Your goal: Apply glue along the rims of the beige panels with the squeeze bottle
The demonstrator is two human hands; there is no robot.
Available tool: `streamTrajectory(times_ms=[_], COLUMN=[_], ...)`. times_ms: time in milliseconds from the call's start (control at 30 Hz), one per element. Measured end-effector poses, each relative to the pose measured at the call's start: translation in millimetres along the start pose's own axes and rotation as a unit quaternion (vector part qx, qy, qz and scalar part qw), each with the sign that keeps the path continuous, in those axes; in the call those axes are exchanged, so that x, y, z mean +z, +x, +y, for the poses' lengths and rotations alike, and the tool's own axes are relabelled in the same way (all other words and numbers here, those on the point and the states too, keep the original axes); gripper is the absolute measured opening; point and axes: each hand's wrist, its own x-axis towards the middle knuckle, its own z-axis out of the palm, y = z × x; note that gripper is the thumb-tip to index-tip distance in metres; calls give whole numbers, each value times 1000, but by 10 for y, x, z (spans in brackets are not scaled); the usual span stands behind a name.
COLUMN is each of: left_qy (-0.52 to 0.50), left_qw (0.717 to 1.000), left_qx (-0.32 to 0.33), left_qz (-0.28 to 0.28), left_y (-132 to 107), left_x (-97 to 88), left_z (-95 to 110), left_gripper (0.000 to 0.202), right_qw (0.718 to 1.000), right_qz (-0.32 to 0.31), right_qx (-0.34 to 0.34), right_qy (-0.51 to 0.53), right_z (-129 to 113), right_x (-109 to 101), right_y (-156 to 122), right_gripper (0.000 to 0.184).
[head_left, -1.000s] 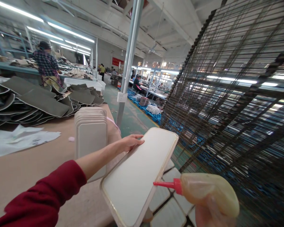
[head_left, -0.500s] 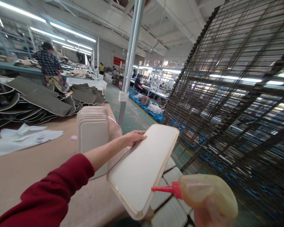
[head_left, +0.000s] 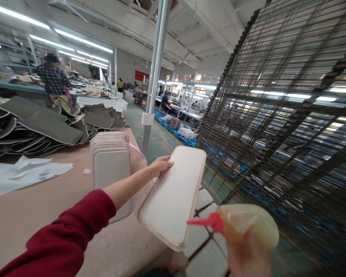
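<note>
My left hand [head_left: 162, 165] grips the upper left edge of a white rectangular panel [head_left: 173, 196] with rounded corners, thumb on its face and the other fingers hidden behind. A shiny yellowish line, like glue, runs along the panel's rim. In my right hand [head_left: 249, 252] is a squeeze bottle [head_left: 248, 223] of yellowish liquid, lying on its side with its red nozzle pointing left at the panel's right edge. Whether the tip touches the panel I cannot tell. Left of the panel, a stack of similar panels [head_left: 111, 165] stands upright on the brown-topped table [head_left: 54, 215].
Dark grey padded pieces [head_left: 52, 123] lie heaped on the table's far left, with a crumpled white sheet [head_left: 31, 173] nearer. Below the panel are several pale panels [head_left: 209, 261]. A wire rack [head_left: 276, 115] fills the right side. A post [head_left: 152, 84] rises behind; a co-worker [head_left: 55, 82] stands far left.
The panel has turned slightly more upright, and its lower end has risen a little. My right hand and the bottle have shifted a little left and up in view.
</note>
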Motion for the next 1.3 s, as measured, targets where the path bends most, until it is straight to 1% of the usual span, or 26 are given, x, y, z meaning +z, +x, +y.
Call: streamTrajectory(times_ms=[67,133,167,233,333,433,533,600,667,733,800,833,867,933,967,1000,1067,1167,1200,1233,1267,1300], left_qy=[7,12,12,2,-27,-44,-37,-22,-10,-6,-4,-1,4,15,18,18,7,-9,-8,-4,2,8], left_qw=[1000,1000,1000,1000,998,995,992,993,994,994,993,993,992,990,989,989,987,985,985,986,985,983], left_qx=[-14,-21,-23,-26,-31,-30,-17,-5,11,29,51,60,65,62,58,56,60,76,81,85,88,86], left_qz=[15,17,14,-3,-42,-85,-121,-120,-110,-107,-102,-103,-109,-128,-135,-139,-146,-153,-149,-146,-148,-159], left_y=[-43,-100,-127,-176,-246,-343,-445,-480,-480,-464,-459,-466,-480,-521,-544,-564,-592,-618,-633,-655,-684,-718], left_x=[89,189,236,314,410,518,640,705,746,773,804,828,858,936,979,1021,1091,1139,1143,1143,1143,1145], left_z=[-61,-125,-151,-179,-153,-83,-28,-6,8,12,-4,-22,-48,-113,-148,-179,-217,-201,-183,-163,-143,-126], left_gripper=[71,72,73,77,72,65,76,82,82,81,81,81,81,81,82,83,84,83,82,82,82,81], right_qw=[999,996,995,993,991,991,991,991,994,995,988,982,974,959,954,954,959,971,974,974,973,969], right_qz=[8,27,33,38,47,52,63,69,56,19,0,10,41,106,125,130,120,55,26,15,19,41], right_qx=[-50,-83,-94,-109,-121,-122,-120,-112,-84,-47,-53,-73,-104,-150,-165,-170,-161,-119,-106,-103,-109,-123], right_qy=[16,21,22,19,16,10,-6,-17,-40,-84,-143,-177,-198,-215,-215,-210,-202,-201,-199,-200,-202,-210], right_z=[-96,-147,-153,-136,-116,-159,-197,-161,-76,0,-14,-69,-150,-346,-431,-491,-512,-388,-358,-355,-384,-440], right_x=[212,319,325,268,123,25,-59,-160,-293,-417,-477,-476,-459,-404,-382,-371,-390,-493,-525,-547,-556,-552], right_y=[210,447,550,695,779,792,739,613,416,225,149,178,250,478,593,681,719,493,413,363,356,394], right_gripper=[51,49,50,54,57,56,54,52,52,59,67,69,71,65,64,63,61,59,61,64,65,64])
